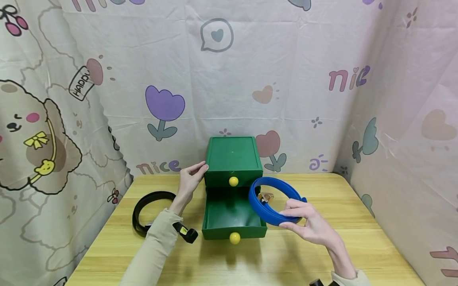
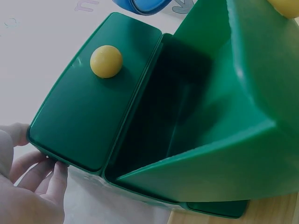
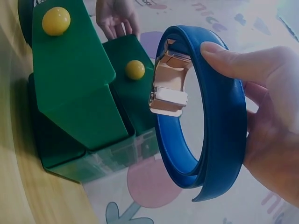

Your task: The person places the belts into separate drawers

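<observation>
Pinching a blue belt [image 3: 222,121], the right hand [image 1: 311,226] hovers near a green drawer box [image 1: 234,155]; the left hand's [image 1: 189,180] relaxed fingers touch its side. The cloth [image 1: 229,75] reads "nice" and "HAPPY".

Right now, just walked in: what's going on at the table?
A person is holding a coiled blue belt in the right hand, up near the right side of a green drawer unit. The left hand grips the unit at its upper left corner. The top drawer is closed; the pulled-out drawer sits below it, and the blue belt isn't in it. A coiled black belt lies on the table, to the left.
</observation>
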{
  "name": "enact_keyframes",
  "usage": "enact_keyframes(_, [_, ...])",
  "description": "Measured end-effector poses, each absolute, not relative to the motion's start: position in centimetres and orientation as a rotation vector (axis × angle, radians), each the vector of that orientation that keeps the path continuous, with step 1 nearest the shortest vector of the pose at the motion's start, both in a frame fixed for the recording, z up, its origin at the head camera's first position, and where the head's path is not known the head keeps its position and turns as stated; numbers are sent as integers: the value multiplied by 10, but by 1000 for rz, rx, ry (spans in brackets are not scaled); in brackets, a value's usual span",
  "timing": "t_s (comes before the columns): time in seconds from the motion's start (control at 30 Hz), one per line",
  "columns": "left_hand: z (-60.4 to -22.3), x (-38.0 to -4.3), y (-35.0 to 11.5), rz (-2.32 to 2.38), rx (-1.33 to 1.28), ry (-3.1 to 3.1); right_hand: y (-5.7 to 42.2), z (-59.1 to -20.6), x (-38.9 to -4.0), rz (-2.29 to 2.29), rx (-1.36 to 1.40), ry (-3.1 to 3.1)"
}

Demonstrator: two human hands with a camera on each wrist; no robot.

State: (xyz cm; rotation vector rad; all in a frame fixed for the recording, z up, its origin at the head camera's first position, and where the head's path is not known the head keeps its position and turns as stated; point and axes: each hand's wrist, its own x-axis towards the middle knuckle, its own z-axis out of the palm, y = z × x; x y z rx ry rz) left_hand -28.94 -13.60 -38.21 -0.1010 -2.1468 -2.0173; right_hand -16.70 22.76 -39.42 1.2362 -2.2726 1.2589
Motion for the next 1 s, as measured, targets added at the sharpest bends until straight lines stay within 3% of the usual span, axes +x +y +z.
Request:
enact_keyframes(0.4, [-381, -288, -136, -2021, -89, -2150, 214, -395, -168, 1354, 1450, -2176])
enact_keyframes(1.0, [-383, -291, -137, -2022, -99, -2161, 175, -391, -181, 1136, 1628, -2236])
